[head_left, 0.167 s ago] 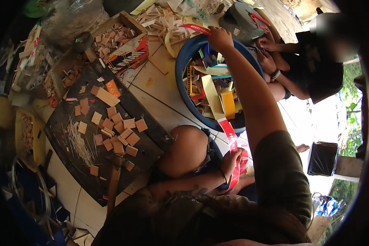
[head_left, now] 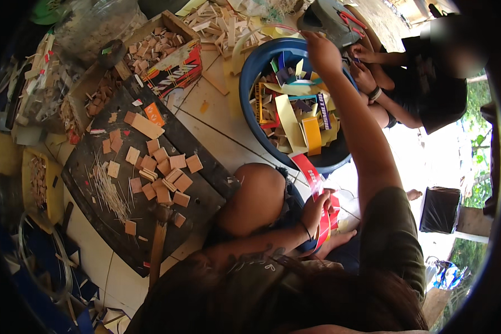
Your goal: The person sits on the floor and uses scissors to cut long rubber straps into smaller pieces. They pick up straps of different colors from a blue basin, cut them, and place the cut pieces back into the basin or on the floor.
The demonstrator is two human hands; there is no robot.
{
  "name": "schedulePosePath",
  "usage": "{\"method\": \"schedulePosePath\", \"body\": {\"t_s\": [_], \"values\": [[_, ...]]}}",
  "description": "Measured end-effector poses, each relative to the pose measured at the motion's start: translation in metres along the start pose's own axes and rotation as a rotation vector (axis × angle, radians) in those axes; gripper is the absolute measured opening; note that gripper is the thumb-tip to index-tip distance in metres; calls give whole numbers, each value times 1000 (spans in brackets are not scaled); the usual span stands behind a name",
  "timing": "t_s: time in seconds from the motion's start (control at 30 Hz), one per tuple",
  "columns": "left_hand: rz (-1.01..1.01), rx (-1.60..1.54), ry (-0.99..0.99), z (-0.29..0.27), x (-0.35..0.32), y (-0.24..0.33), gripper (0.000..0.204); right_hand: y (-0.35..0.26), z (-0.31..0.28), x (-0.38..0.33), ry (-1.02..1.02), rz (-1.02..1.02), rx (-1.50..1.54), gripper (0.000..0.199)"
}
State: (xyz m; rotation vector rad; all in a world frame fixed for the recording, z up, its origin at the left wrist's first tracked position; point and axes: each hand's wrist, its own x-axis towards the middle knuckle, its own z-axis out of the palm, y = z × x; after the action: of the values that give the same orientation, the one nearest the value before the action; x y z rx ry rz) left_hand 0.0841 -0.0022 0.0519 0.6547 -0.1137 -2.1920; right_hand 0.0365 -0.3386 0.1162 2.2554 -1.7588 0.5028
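Note:
My left hand [head_left: 317, 212] is closed around several red-and-white printed strips [head_left: 307, 170] beside my bent knee. Their upper end curls toward the near rim of a round blue tub [head_left: 247, 106]. My right arm reaches across the tub, and my right hand [head_left: 323, 54] is above its far rim with the fingers pinched together. From those fingertips a thin strip [head_left: 270, 25], seen nearly edge-on, arcs to the left. Inside the tub lie a pale yellow strip [head_left: 286, 119], an orange-yellow piece [head_left: 312, 135] and many wood and coloured offcuts.
Left of my knee, a low dark table [head_left: 192, 147] carries square wooden tiles [head_left: 162, 167], thin sticks [head_left: 108, 192] and a hammer [head_left: 157, 247]. Behind it stands a wooden box [head_left: 178, 33] of small blocks. Another person [head_left: 428, 83] sits at the far right near a grey bucket [head_left: 323, 22].
My right hand has moved slightly right and its strip has turned from its red face to nearly edge-on. My left hand and its strips have shifted slightly, uncovering a purple piece in the tub.

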Motion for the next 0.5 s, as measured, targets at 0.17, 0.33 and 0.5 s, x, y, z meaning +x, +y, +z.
{"method": "schedulePosePath", "body": {"t_s": [0.17, 0.33, 0.5], "values": [[90, -218, 39, 11, -1, 12, 33, -2, -100, -145, -112, -61, 91, 40], [276, -219, 56, 13, -1, 21, 33, -46, -179, -277, -453, 200, 118, 51], [281, -133, -24, 13, -6, 25, 47, -64, -208, -351, -498, 203, 4, 53]]}}
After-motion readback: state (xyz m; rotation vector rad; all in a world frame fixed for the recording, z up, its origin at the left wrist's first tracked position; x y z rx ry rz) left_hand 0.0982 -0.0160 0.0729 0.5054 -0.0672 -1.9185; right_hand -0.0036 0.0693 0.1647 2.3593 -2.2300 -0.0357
